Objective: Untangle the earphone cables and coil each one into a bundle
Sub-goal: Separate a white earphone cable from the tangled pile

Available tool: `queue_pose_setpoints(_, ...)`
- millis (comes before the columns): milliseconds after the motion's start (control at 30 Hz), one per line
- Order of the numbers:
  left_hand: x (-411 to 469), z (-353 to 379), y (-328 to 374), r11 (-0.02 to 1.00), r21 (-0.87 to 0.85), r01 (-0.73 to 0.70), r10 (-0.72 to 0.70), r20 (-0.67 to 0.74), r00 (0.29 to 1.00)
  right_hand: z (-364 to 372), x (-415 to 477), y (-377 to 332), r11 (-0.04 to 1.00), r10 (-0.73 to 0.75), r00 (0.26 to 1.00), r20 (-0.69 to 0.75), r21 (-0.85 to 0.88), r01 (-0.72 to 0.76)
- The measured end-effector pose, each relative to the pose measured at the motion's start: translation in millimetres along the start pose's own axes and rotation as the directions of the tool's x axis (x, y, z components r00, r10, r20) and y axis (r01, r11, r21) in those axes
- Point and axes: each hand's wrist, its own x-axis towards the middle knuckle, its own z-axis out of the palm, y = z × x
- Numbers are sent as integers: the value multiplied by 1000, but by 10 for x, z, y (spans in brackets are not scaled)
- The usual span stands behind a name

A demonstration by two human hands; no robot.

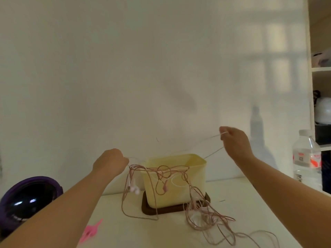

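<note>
A tangle of thin pink and white earphone cables (166,174) hangs in the air in front of a yellow tub (176,179), and more of it lies heaped on the white table (202,219). My left hand (110,162) is raised left of the tub and pinches the cables at the top of the tangle; pink earbuds (134,188) dangle below it. My right hand (234,140) is held higher and to the right, pinching a strand that stretches back toward the left hand.
The yellow tub stands on a dark brown tray (161,211). A purple helmet-like object (26,199) is at the left, a pink clip (90,231) near the front, a clear water bottle (306,158) at the right beside white shelves (320,68).
</note>
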Motion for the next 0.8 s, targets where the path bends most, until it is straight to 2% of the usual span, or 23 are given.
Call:
queue_pose_setpoints(33, -14, 5, -22, 1000, 19, 9, -8, -7, 1000, -7, -10, 40, 923, -234, 969, 82, -296, 247)
queue_pose_setpoints(67, -24, 4, -41, 999, 38, 17, -16, -9, 1000, -28, -24, 73, 746, -356, 906, 228, -515, 423)
queue_pose_setpoints(100, -28, 1, -67, 999, 43, 28, -28, -6, 1000, -52, -37, 111, 548, -350, 854, 386, -655, 520)
queue_pose_setpoints(133, -24, -4, -91, 998, 32, 45, -45, 2, 999, -73, -45, 142, 391, -267, 830, 489, -732, 557)
queue_pose_setpoints(167, -18, -13, -122, 998, 11, 65, -65, 12, 998, -80, -48, 170, 303, -156, 834, 529, -778, 550)
queue_pose_setpoints(200, -5, -19, -155, 996, -22, 89, -89, 24, 996, -91, -49, 190, 277, -74, 849, 523, -807, 522)
queue_pose_setpoints(233, 4, -34, -192, 992, -55, 111, -109, 37, 993, -90, -63, 180, 277, -11, 870, 494, -834, 477)
queue_pose_setpoints(267, 18, -50, -221, 988, -91, 124, -120, 51, 991, -88, -58, 191, 328, 57, 901, 430, -860, 390)
queue_pose_setpoints(300, 25, -65, -248, 983, -132, 130, -122, 67, 990, -99, -69, 167, 424, 114, 932, 344, -865, 267)
queue_pose_setpoints(333, 16, -85, -250, 975, -176, 131, -118, 86, 989, -121, -61, 154, 608, 175, 950, 260, -787, 103)
queue_pose_setpoints(367, -5, -101, -241, 962, -236, 135, -113, 105, 988, -137, -52, 123, 805, 269, 935, 229, -587, -88)
queue_pose_setpoints(400, -35, -110, -220, 934, -327, 146, -111, 126, 986, -139, -53, 83, 905, 366, 892, 265, -326, -274)
queue_pose_setpoints(433, -76, -114, -190, 878, -445, 174, -113, 161, 981, -130, -64, 37, 907, 420, 849, 320, -131, -399)
queue_pose_setpoints(500, -152, -119, -102, 715, -658, 238, -99, 241, 965, -93, -61, -26, 862, 456, 806, 378, 37, -505)
queue_pose_setpoints(600, -230, -147, 70, 525, -806, 274, -43, 297, 954, 25, -75, -98, 867, 421, 784, 456, 51, -496)
queue_pose_setpoints(700, -300, -224, 301, 457, -862, 217, 52, 270, 962, 144, -145, -158, 902, 372, 752, 544, -21, -431)
queue_pose_setpoints(800, -330, -309, 493, 422, -897, 130, 125, 200, 972, 224, -239, -295, 887, 265, 723, 638, 132, -443)
